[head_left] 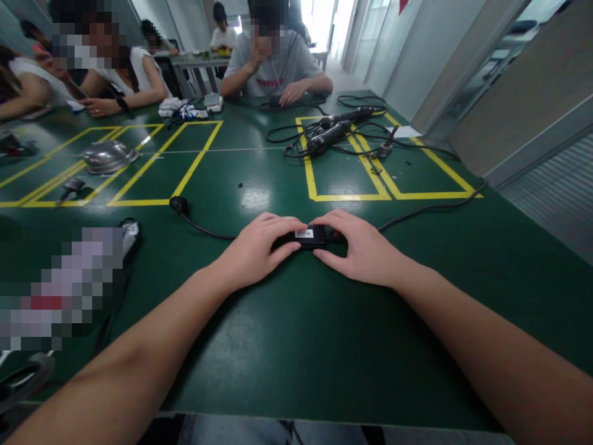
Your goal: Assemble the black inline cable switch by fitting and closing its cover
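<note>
A small black box with a white label, shaped like a power adapter (311, 237), lies on the green table in front of me. My left hand (259, 250) grips its left end between thumb and fingers. On the opposite end, the thumb and fingertips of my right hand (364, 247) close around the box's edge, where a dark cord joins. A black cable (206, 232) runs out from under my left hand to a round black plug-like end (178, 204). From behind my right hand, another black cord (430, 205) leads to the table's right edge. My palms hide part of the box.
Black corded tools (328, 135) lie tangled inside yellow tape outlines at the back right, near a small metal part (385, 148). A shiny metal bowl-like piece (109, 156) sits at the left. A blurred-out object (69, 287) lies front left. Several people sit around the far side.
</note>
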The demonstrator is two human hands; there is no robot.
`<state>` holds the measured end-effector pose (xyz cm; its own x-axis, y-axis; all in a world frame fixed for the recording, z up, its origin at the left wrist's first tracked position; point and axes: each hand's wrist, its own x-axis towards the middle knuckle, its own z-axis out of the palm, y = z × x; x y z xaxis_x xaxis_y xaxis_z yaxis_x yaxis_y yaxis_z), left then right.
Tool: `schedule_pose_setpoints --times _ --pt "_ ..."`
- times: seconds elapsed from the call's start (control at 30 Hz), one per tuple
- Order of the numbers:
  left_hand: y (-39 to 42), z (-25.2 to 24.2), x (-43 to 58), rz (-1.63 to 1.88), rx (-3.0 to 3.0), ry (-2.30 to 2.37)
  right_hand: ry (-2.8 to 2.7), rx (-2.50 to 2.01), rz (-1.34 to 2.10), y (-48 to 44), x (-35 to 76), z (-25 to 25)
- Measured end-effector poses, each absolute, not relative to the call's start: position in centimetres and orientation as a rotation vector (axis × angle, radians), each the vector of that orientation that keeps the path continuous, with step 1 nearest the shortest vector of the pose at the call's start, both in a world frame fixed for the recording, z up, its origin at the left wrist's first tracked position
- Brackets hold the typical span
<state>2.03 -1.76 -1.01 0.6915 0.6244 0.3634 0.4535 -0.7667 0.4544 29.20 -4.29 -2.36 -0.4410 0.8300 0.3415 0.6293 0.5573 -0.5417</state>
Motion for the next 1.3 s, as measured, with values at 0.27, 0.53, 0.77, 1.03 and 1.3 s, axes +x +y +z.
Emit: schedule_pose_setpoints --times 0.27,0.53,0.77,1.03,1.3 --pt "-1.82 -0.69 1.74 0.730 2.583 0.882 -2.199 -1.169 0.453 -4.14 29.06 -2.34" --pt "-1.41 -0.19 1.56 0.646 2.562 0.921 -2.144 -1.209 0.582 -3.67 29.26 -2.50" --pt "-1.27 -0.36 1.81 0.624 2.610 0.921 -2.118 -1.202 0.593 -3.58 29.32 -2.58" --pt "-1.42 -1.01 1.92 0.676 2.668 0.887 -2.141 -1.216 0.561 -3.70 29.24 -2.36" --pt "-1.88 -0.62 1.58 0.781 2.560 0.943 -2.166 -1.227 0.508 -3.99 29.26 -2.12"
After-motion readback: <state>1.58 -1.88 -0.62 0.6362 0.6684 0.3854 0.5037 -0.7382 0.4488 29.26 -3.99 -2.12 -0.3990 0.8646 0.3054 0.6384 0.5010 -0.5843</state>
